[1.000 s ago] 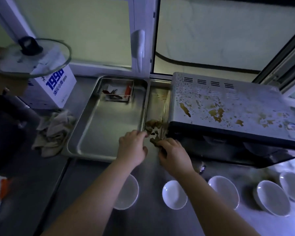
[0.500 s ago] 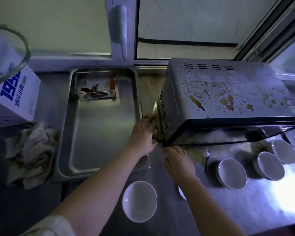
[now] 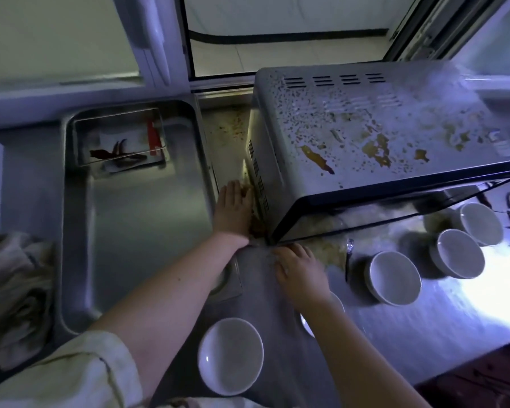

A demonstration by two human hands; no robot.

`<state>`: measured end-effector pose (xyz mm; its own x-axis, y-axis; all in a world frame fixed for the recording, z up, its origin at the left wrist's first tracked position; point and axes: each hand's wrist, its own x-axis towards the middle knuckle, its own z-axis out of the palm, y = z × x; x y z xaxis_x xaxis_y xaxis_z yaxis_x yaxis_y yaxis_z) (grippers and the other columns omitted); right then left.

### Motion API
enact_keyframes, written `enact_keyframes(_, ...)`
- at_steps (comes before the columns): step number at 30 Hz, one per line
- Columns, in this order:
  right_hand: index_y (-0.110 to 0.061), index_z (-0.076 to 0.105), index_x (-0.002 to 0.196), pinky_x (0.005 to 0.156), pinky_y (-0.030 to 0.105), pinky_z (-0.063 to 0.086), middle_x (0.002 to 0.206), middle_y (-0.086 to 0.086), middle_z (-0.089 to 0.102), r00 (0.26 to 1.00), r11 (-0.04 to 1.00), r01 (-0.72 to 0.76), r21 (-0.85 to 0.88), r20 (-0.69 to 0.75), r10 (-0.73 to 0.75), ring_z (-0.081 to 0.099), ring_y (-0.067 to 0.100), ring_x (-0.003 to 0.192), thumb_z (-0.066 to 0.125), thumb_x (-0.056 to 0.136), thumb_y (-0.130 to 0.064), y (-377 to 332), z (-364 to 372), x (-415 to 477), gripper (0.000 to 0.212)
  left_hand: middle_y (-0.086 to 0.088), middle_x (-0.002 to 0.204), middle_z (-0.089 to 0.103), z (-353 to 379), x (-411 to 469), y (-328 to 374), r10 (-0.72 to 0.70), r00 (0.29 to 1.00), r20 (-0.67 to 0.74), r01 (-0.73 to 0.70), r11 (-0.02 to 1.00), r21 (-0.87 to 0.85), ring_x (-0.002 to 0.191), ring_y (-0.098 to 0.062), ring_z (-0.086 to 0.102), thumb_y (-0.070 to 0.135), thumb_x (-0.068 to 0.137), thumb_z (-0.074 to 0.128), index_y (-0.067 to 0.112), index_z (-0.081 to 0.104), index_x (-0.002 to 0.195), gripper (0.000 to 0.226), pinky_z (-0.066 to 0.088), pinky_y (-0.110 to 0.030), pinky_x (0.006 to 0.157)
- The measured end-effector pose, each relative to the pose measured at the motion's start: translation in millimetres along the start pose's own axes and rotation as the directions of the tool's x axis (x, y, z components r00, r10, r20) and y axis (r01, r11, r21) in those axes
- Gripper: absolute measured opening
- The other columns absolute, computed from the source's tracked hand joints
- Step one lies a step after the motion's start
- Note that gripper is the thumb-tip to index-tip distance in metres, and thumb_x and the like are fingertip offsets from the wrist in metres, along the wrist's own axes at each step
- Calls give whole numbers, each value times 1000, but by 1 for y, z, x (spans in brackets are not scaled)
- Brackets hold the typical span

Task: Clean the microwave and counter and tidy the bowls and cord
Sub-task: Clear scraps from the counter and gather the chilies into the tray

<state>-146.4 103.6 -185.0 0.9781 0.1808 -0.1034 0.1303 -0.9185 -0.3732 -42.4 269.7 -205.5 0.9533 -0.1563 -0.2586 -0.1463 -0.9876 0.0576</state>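
Now my left hand [image 3: 234, 210] lies straight-fingered along the microwave's [image 3: 365, 136] left wall; my right hand [image 3: 299, 269] rests, fingers relaxed, at its front corner.

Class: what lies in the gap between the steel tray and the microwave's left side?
In the head view, a stained strip of counter lies between steel tray and microwave, with the left hand pressing a brownish clump there.
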Motion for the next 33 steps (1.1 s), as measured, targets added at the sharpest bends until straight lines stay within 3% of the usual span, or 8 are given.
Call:
enact_keyframes(5,-19,69,104,71,36,53,103,4,66,1000,1000,10,11,13,-10,60,31,94,67,79,-20,12,6,4,25,-28,157,8,5,19,6,6,1000,-28,-8,998,-70,146,-42,8,63,54,81,9,11,152,132,3,-48,118)
enact_keyframes(10,-18,70,97,64,34,52,96,3,66,1000,1000,28,14,13,-28,61,31,84,67,76,-20,21,10,2,22,-34,154,6,8,29,10,-50,996,74,58,993,-103,141,-51,11,64,43,87,9,7,151,145,16,-57,113)
enact_keyframes(14,-19,70,97,66,33,51,95,1,66,999,1000,15,7,34,-16,61,28,84,53,81,-32,27,13,0,27,-32,154,5,16,34,11,-76,992,105,94,978,-185,141,-52,8,63,43,87,11,7,151,144,24,-61,108)
enact_keyframes(18,-19,70,102,70,35,52,98,2,65,997,998,19,53,67,-23,60,29,88,55,80,-31,33,12,4,29,-28,153,13,29,35,14,-96,993,72,110,967,-231,141,-45,11,53,67,76,12,9,152,116,20,-59,111)
enact_keyframes(23,-18,70,99,69,38,52,99,3,64,995,998,38,48,89,-42,59,30,89,54,81,-36,44,6,10,30,-18,158,5,42,20,34,-205,978,46,208,921,-329,145,-36,4,26,93,50,14,4,154,77,9,-50,117)
enact_keyframes(28,-21,71,102,70,38,53,102,3,66,996,993,51,106,68,-58,60,31,92,40,77,-43,54,-4,14,45,-7,159,1,55,-2,58,-364,928,77,360,826,-433,145,-28,1,18,93,46,18,-3,153,78,5,-45,117)
enact_keyframes(31,-22,70,104,72,40,53,103,4,65,995,992,43,115,89,-54,59,32,93,52,77,-34,59,-7,16,34,-9,156,10,56,-17,71,-416,905,92,419,828,-372,138,-31,13,17,93,44,15,1,154,74,15,-46,113)
enact_keyframes(33,-21,71,104,71,41,53,101,5,65,994,992,56,116,91,-67,59,33,91,61,76,-26,63,-6,15,30,-16,147,30,61,-25,78,-453,891,-13,418,832,-364,126,-34,32,13,87,52,8,21,151,71,30,-47,102)
